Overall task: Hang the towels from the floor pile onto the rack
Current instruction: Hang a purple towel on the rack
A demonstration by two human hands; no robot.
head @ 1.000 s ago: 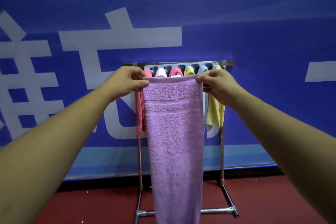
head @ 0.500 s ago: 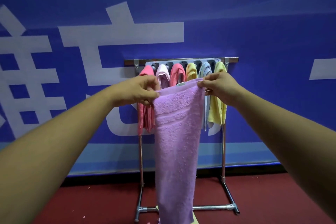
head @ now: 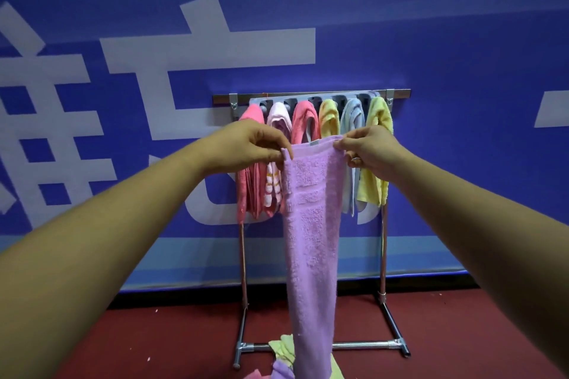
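The person holds a lilac towel (head: 311, 224) up in front of the rack (head: 383, 255). The left hand (head: 246, 148) pinches its upper left corner and the right hand (head: 369, 149) pinches its upper right corner. On both hands the fingers (head: 277, 144) are clamped on the cloth's top hem. The towel hangs straight down from that hem, and its lower end reaches the floor pile (head: 281, 348) of green, yellow and pink towels at the near foot of the rack.

Compared with a second ago, the hands have drawn closer together. The top hem, which was stretched wide and flat, is now gathered narrower, and a small fold sticks up by the left thumb. The hem also sits lower against the rack. The grey holder (head: 338, 99) under the top bar now shows in full above it, along with the six towels already hung there, from the pink towel (head: 251, 181) at the left to the yellow-green towel (head: 374, 188) at the right.

I read this as preparing the towel for a narrow slot, bunching it the way the hung ones are bunched. The lilac towel is not yet on the rack. I cannot tell whether a free slot remains, since the held towel covers the middle of the row. The pile on the floor (head: 154, 341) means more towels are left to hang.
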